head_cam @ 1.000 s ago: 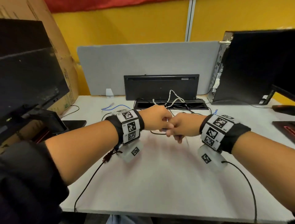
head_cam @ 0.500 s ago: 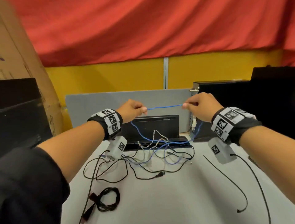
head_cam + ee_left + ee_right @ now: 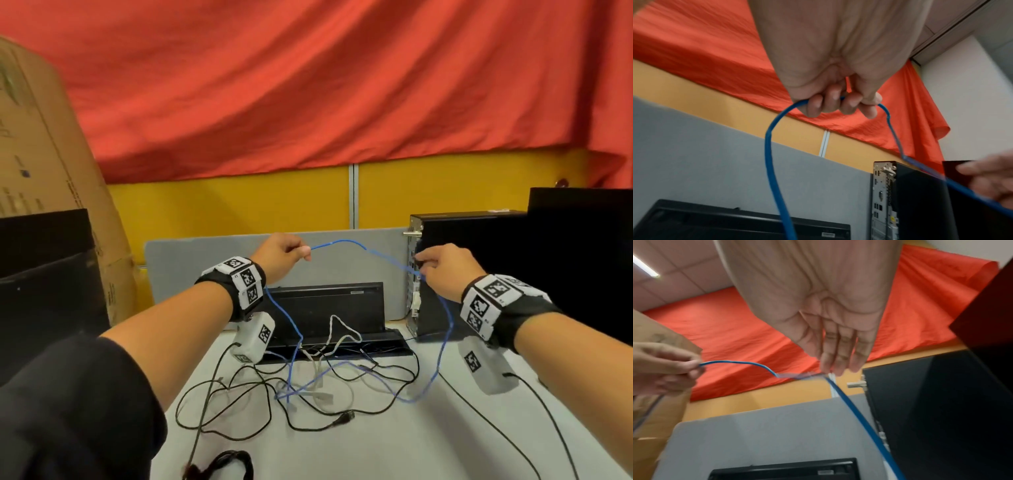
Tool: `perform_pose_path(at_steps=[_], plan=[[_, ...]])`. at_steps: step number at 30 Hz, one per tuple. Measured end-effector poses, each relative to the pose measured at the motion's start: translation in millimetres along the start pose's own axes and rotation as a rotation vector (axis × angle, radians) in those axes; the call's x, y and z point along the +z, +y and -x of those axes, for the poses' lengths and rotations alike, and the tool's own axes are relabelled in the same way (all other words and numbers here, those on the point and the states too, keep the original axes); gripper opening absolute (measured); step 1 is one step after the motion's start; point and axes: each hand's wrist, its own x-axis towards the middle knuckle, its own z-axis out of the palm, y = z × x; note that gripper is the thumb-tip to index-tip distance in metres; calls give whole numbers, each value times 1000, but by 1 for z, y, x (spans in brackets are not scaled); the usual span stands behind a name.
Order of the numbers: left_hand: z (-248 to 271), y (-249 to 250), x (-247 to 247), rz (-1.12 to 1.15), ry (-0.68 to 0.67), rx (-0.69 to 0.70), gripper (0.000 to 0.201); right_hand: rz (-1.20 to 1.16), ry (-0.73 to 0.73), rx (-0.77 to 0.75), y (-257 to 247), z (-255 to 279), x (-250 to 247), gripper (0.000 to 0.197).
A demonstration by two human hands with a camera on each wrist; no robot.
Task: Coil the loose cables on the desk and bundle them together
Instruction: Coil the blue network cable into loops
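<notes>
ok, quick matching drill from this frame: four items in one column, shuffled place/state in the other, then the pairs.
Items:
1. blue cable
2. black cable with plug
3. white cable
4. small black coil

States:
A. loose on the desk, plug end toward the viewer
B. held up between left hand and right hand
C. already wound, at the near desk edge
D. looped up in front of the black keyboard

Pairs: 1-B, 2-A, 3-D, 4-C
</notes>
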Motion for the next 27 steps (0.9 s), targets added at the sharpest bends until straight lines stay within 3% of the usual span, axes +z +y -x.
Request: perform_pose_path(at_steps=[2,4,6,9,11,18,27], plan=[[-2,11,7,-4,-13,27,22,29,-38,-73,-21,5,4,50],[-5,24,17,-7,-43,66,21,18,-7,-210,-49,11,9,54],[-8,37,25,11,-57,110,21,-13,-31,-306,-74,16,14,52],[-13,46,29,51,-85,154,21,-84,-84,-308,-92,15,15,42],[-15,44,23,58,-122,159,22,-107,-42,-321,-89,11,11,30],[-16,5,-3,65,-126,-43,28,-72,151,-186,-42,-5,-8,22],[-7,-28,-16,-31,-49,-87,25,-37,361,-9,21,-19,-13,15]])
